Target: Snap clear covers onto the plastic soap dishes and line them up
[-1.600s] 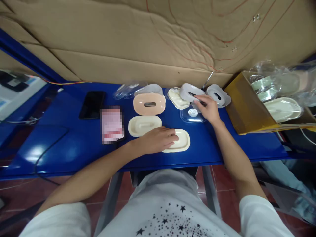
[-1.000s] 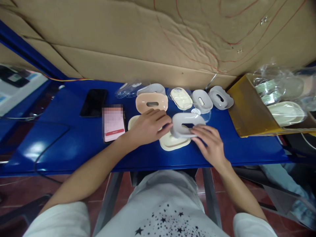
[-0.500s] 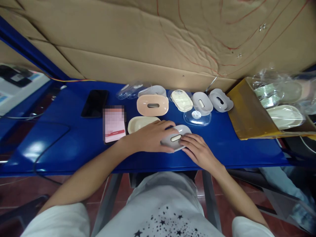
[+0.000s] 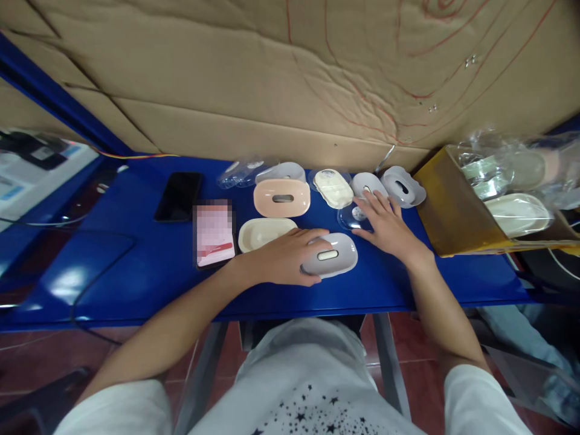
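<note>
My left hand (image 4: pixel 290 257) grips the left end of a light grey oval plastic dish (image 4: pixel 345 257) near the front of the table. A cream strip shows in that dish's middle slot. Over to the right, my right hand (image 4: pixel 388 228) is open with fingers spread, above a clear lid (image 4: pixel 347 219) bearing a round sticker. Its fingertips overlap a second grey oval dish (image 4: pixel 361 180) behind; whether they touch it I cannot tell. A cream oval tray (image 4: pixel 254 226) lies partly behind my left hand, and a peach slotted dish (image 4: pixel 264 199) sits behind that.
A cardboard box (image 4: pixel 453 208) with plastic-wrapped pieces stands at right. Along the back lie clear lids (image 4: pixel 242 172), a cream insert (image 4: pixel 333 187) and a grey wavy-edged dish (image 4: pixel 417 194). A black phone (image 4: pixel 179 196) and a phone with a lit pink screen (image 4: pixel 215 235) lie at left.
My right hand has let go of the front grey dish and moved up and right to the clear lid and the second grey dish. My left hand stays on the front dish.
</note>
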Demonstrator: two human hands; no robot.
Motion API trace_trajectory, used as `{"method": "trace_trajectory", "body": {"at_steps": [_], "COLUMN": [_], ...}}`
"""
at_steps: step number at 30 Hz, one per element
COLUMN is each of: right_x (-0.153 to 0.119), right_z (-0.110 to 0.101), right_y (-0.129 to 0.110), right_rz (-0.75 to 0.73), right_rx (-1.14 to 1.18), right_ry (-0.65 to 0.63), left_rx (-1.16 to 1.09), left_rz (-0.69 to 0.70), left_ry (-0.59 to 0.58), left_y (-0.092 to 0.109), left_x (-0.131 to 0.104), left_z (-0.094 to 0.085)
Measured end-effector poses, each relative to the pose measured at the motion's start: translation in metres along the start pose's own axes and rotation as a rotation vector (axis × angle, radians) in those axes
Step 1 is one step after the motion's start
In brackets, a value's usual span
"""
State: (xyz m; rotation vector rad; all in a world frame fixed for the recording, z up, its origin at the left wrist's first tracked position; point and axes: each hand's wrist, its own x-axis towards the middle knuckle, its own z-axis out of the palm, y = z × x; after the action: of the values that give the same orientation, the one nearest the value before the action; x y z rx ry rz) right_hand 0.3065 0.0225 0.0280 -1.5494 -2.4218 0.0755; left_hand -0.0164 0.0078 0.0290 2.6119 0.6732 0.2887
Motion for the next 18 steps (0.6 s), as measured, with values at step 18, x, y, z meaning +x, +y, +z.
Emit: {"method": "trace_trajectory", "body": {"at_steps": [18], "right_x": [-0.01], "right_z": [0.013], "right_y": [-0.036], "right_rz": [-0.327], "right_rx": [0.332], "right_ry": [-0.096], "left_rx": [-0.388], "left_rz": [-0.101], "left_ry": [0.172], "left_y": [-0.033], "left_x": [0.005], "left_z": [0.011]}}
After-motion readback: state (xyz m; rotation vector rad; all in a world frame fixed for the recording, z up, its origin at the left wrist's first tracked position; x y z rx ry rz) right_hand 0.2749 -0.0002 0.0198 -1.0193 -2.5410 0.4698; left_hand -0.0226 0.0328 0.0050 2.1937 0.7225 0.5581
